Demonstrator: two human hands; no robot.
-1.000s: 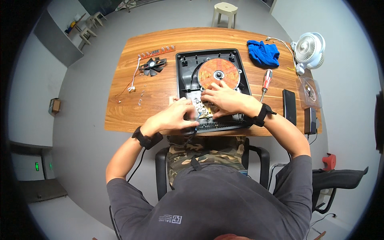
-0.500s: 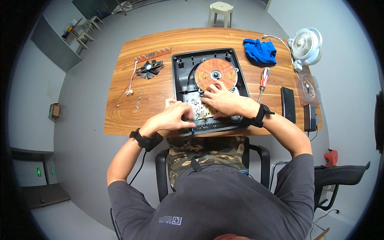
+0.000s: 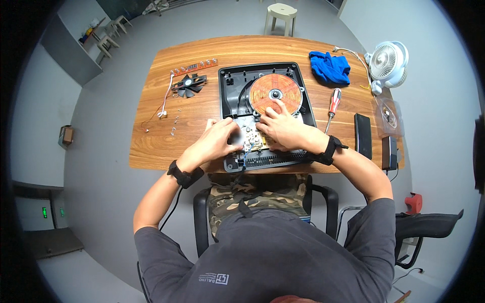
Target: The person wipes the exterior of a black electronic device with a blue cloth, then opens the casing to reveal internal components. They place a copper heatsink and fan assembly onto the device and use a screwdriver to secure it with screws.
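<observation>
An opened induction cooker base (image 3: 235, 91), a black plastic housing, lies on the table in front of me. A round copper coil (image 3: 275, 96) sits in its far part. The circuit board (image 3: 251, 136) is in the near part, partly covered by my hands. My left hand (image 3: 218, 137) curls at the board's left side, thumb toward the near edge and fingers toward the far corner. My right hand (image 3: 283, 129) grips the board from the right, with one finger reaching to the coil. A blue wire (image 3: 246, 157) runs from the board over the near rim.
Left of the housing lie a black cooling fan (image 3: 189, 86), an orange strip board (image 3: 194, 67) with white wires and several screws (image 3: 174, 126). To the right are a screwdriver (image 3: 334, 103), a blue cloth (image 3: 329, 68), a black phone (image 3: 362, 135) and a small white fan (image 3: 388, 63).
My left hand has moved off the blue wire at the near rim, up and left to the board's left side. My right hand stays on the board, one finger stretched further onto the coil.
</observation>
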